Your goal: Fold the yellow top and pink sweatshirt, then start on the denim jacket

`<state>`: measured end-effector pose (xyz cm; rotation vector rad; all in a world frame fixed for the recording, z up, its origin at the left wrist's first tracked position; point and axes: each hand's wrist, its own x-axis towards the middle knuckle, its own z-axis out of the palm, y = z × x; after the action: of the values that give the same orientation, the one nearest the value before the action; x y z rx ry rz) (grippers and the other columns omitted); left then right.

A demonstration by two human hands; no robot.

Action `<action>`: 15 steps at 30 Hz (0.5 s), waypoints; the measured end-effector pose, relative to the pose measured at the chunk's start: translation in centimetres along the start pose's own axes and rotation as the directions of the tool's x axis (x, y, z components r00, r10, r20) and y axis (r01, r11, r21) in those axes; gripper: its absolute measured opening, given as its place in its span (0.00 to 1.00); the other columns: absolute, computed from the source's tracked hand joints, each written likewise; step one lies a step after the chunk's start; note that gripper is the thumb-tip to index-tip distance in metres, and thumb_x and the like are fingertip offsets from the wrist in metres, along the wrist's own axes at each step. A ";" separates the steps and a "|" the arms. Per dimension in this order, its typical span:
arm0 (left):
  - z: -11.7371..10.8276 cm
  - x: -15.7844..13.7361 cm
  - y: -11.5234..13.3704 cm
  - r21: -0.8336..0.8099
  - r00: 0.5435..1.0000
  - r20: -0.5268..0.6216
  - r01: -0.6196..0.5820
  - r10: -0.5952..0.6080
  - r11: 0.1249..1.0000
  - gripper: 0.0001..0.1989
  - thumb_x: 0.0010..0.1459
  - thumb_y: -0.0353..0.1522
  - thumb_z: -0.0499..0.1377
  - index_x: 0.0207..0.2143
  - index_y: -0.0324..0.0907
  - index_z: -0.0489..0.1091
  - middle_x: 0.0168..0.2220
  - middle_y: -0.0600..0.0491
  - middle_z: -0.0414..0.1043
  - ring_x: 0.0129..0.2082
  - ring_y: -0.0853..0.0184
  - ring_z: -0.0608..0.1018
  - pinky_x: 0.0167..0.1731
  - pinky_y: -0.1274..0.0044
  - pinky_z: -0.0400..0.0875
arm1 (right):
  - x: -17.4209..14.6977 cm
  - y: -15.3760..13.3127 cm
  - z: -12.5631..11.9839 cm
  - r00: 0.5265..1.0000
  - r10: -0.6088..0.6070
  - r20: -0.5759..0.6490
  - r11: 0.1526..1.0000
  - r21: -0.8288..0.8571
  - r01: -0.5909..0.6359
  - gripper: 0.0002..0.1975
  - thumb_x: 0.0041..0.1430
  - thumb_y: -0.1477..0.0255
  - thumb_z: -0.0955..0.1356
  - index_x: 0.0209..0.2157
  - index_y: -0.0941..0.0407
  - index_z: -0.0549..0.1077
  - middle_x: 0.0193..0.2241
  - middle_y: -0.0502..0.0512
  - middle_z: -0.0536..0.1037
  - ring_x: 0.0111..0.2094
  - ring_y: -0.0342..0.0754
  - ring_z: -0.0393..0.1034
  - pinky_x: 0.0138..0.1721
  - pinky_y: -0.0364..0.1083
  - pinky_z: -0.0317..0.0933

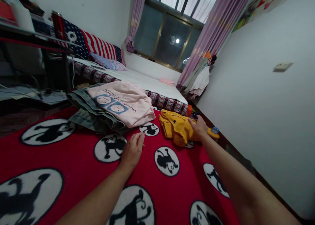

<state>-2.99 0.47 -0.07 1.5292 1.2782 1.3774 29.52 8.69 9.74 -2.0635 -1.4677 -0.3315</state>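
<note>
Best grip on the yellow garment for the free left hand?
Probably the layered left edge of the yellow garment, coming from its left: folds stack there, facing the left hand, with open red blanket between. The right hand is at the garment's right part, so that side looks crowded.

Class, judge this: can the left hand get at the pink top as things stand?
Probably yes: the left hand looks empty, the pink top lies uncovered over the denim, and only the red blanket shows between them.
</note>
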 end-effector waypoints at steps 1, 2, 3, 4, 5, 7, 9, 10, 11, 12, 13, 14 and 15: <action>0.0 0.0 0.0 0.010 1.000 0.003 -0.005 0.005 1.000 0.23 0.63 0.46 0.45 0.44 0.40 0.71 0.44 0.44 0.76 0.30 0.64 0.79 0.32 0.72 0.73 | -1.4 -0.1 1.2 0.993 -0.117 -0.007 0.993 0.019 0.117 0.28 0.59 0.58 0.65 0.56 0.61 0.66 0.54 0.71 0.70 0.56 0.61 0.65 0.56 0.60 0.56; 0.0 0.0 0.0 0.019 1.000 0.005 -0.009 0.009 1.000 0.23 0.64 0.45 0.45 0.44 0.41 0.71 0.44 0.45 0.76 0.30 0.64 0.79 0.33 0.72 0.73 | -2.7 -0.3 2.1 0.966 -0.257 0.008 0.965 0.048 0.256 0.29 0.60 0.57 0.64 0.57 0.60 0.65 0.56 0.69 0.69 0.58 0.60 0.63 0.58 0.60 0.54; 0.0 -0.1 0.0 0.028 1.000 0.010 -0.011 0.011 1.000 0.22 0.64 0.45 0.45 0.43 0.41 0.71 0.43 0.45 0.76 0.31 0.64 0.79 0.34 0.72 0.73 | -3.9 -0.6 2.8 0.915 -0.402 0.047 0.914 0.083 0.397 0.30 0.60 0.56 0.64 0.58 0.59 0.65 0.58 0.67 0.68 0.60 0.59 0.61 0.60 0.59 0.52; 0.0 -0.1 0.0 0.036 1.000 0.017 -0.010 0.009 0.999 0.22 0.64 0.45 0.44 0.43 0.41 0.71 0.43 0.46 0.77 0.31 0.64 0.79 0.35 0.72 0.72 | -4.8 -0.9 3.2 0.846 -0.524 0.099 0.850 0.126 0.511 0.31 0.58 0.55 0.65 0.58 0.58 0.64 0.59 0.66 0.67 0.61 0.59 0.59 0.61 0.59 0.50; 0.0 -0.1 -0.1 0.043 1.000 0.026 -0.009 0.008 0.999 0.22 0.64 0.45 0.44 0.42 0.41 0.71 0.42 0.46 0.77 0.31 0.64 0.79 0.35 0.72 0.72 | -5.4 -1.2 3.4 0.775 -0.614 0.149 0.789 0.165 0.592 0.33 0.57 0.54 0.66 0.59 0.56 0.64 0.61 0.65 0.65 0.63 0.59 0.56 0.62 0.59 0.49; 0.0 -0.2 -0.1 0.053 0.999 0.045 -0.013 0.011 0.998 0.22 0.64 0.45 0.44 0.42 0.42 0.72 0.43 0.47 0.77 0.30 0.64 0.79 0.35 0.72 0.72 | -5.9 -1.6 3.4 0.686 -0.698 0.206 0.716 0.217 0.664 0.35 0.55 0.52 0.68 0.60 0.55 0.63 0.63 0.63 0.63 0.64 0.58 0.54 0.63 0.59 0.47; 0.0 -0.2 -0.2 0.055 0.998 0.056 -0.027 0.024 0.998 0.22 0.64 0.45 0.44 0.41 0.42 0.72 0.43 0.47 0.77 0.31 0.64 0.79 0.35 0.73 0.72 | -5.3 -1.7 2.9 0.718 -0.678 0.156 0.732 0.237 0.639 0.31 0.57 0.54 0.66 0.58 0.55 0.66 0.61 0.62 0.66 0.62 0.56 0.58 0.62 0.57 0.49; 0.0 -0.2 -0.2 0.057 0.998 0.060 -0.032 0.028 0.998 0.22 0.64 0.45 0.44 0.41 0.42 0.72 0.43 0.47 0.77 0.31 0.64 0.79 0.35 0.73 0.71 | -4.7 -1.6 2.7 0.779 -0.618 0.102 0.777 0.225 0.588 0.28 0.59 0.55 0.65 0.57 0.56 0.67 0.59 0.63 0.68 0.61 0.55 0.60 0.62 0.56 0.51; 0.0 -0.2 -0.3 0.060 0.998 0.062 -0.034 0.030 0.998 0.23 0.65 0.45 0.44 0.41 0.42 0.72 0.43 0.47 0.77 0.32 0.63 0.79 0.34 0.73 0.71 | -3.9 -1.3 2.4 0.858 -0.510 0.050 0.848 0.196 0.493 0.25 0.61 0.58 0.63 0.55 0.57 0.68 0.57 0.63 0.70 0.59 0.55 0.62 0.61 0.54 0.52; 0.0 -0.2 -0.3 0.069 0.997 0.064 -0.035 0.031 0.997 0.22 0.65 0.45 0.44 0.42 0.42 0.72 0.43 0.47 0.77 0.33 0.63 0.79 0.34 0.73 0.71 | -2.9 -1.0 2.1 0.932 -0.363 0.009 0.921 0.158 0.357 0.24 0.62 0.60 0.62 0.55 0.58 0.68 0.56 0.64 0.71 0.58 0.55 0.63 0.60 0.54 0.52; 0.0 -0.2 -0.4 0.084 0.997 0.065 -0.036 0.031 0.996 0.22 0.64 0.45 0.44 0.42 0.42 0.72 0.43 0.47 0.77 0.33 0.63 0.79 0.35 0.73 0.71 | -2.0 -0.4 1.9 0.980 -0.199 -0.016 0.973 0.114 0.200 0.23 0.62 0.62 0.62 0.55 0.60 0.68 0.55 0.66 0.72 0.58 0.56 0.64 0.59 0.54 0.54; 0.0 -0.2 -0.4 0.105 0.997 0.065 -0.038 0.032 0.994 0.22 0.64 0.45 0.45 0.42 0.42 0.72 0.44 0.46 0.77 0.34 0.62 0.79 0.35 0.73 0.71 | -1.0 0.2 1.6 0.999 -0.046 -0.024 0.996 0.071 0.048 0.24 0.61 0.64 0.63 0.55 0.62 0.67 0.54 0.70 0.72 0.57 0.58 0.65 0.58 0.55 0.55; 0.0 -0.2 -0.4 0.126 0.998 0.063 -0.039 0.032 0.991 0.22 0.64 0.45 0.45 0.43 0.42 0.72 0.43 0.46 0.77 0.35 0.62 0.79 0.35 0.73 0.71 | -0.1 0.8 1.5 0.997 0.076 -0.016 0.996 0.037 -0.075 0.25 0.61 0.64 0.63 0.55 0.65 0.67 0.52 0.73 0.73 0.55 0.61 0.67 0.55 0.56 0.58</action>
<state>-3.06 0.41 -0.47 1.6742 1.3286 1.2828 30.03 9.29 8.25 -2.0758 -1.3721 -0.2897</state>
